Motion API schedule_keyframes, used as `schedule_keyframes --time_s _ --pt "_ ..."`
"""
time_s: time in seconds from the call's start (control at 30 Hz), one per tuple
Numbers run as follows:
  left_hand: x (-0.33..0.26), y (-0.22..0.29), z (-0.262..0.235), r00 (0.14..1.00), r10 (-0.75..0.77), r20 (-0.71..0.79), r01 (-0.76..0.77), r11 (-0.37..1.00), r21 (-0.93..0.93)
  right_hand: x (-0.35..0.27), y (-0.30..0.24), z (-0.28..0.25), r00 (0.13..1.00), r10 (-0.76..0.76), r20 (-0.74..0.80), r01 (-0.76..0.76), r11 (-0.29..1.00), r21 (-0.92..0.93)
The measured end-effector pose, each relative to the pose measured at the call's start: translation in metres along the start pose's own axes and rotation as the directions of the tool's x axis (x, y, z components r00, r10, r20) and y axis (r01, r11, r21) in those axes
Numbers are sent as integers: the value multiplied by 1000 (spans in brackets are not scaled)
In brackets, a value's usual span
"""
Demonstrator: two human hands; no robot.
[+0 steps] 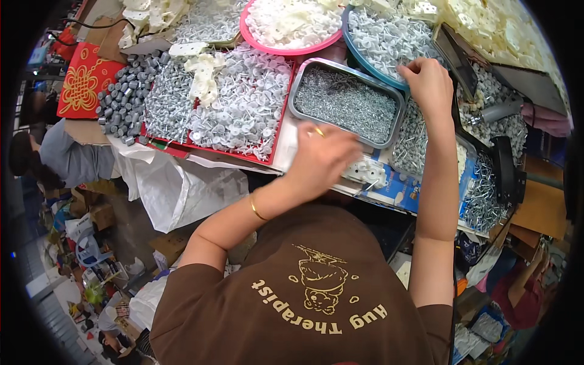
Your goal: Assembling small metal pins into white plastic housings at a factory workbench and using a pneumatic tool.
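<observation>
White, round-headed plastic pieces [389, 38] heap the blue basin [347, 31]; at its near edge, the right hand [427, 85] meets thumb to forefinger. A light fingertip pinch should suit them. The blurred left hand [325, 155], finger state untellable, hovers between a perforated plastic strip [368, 173] and a metal tray [398, 115] of fine, silvery fasteners [347, 100].

Two bare hands over a desk [288, 146] crowded with small fasteners.
The right hand [411, 74] reaches to the near edge of a round blue plastic basin [365, 64] heaped with pale, round-headed nails; any grip is unclear. The left hand [331, 157], motion-blurred, hovers at the near side of a rectangular silver metal tray [396, 118] of tiny grey pins, beside a red shallow tray [281, 123].
</observation>
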State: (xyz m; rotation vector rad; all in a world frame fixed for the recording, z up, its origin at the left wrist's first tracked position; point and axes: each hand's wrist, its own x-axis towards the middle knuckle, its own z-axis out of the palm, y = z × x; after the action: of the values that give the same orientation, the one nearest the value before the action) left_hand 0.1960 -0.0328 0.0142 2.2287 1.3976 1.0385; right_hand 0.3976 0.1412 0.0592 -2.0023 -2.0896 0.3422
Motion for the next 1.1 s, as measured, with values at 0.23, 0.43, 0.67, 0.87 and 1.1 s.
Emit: schedule_keyframes --time_s 0.23,0.43,0.67,0.87,1.1 --pt "107 -99 -53 917 83 -390 127 866 483 -4 11 14 916 -199 -348 194 980 -49" --pt "119 -116 -54 972 67 -225 44 889 456 -1 7 6 978 -152 -142 152 988 -13" --pt "97 -106 -60 924 96 -369 20 955 297 -37 3 1 975 -121 -187 223 547 807" --pt "49 -54 -50 866 -470 173 385 404 -830 -108 -34 -26 968 -192 -161 220 345 912" --pt "11 -33 -12 772 -316 551 395 -441 -806 -135 -44 11 973 -202 -108 159 258 953"
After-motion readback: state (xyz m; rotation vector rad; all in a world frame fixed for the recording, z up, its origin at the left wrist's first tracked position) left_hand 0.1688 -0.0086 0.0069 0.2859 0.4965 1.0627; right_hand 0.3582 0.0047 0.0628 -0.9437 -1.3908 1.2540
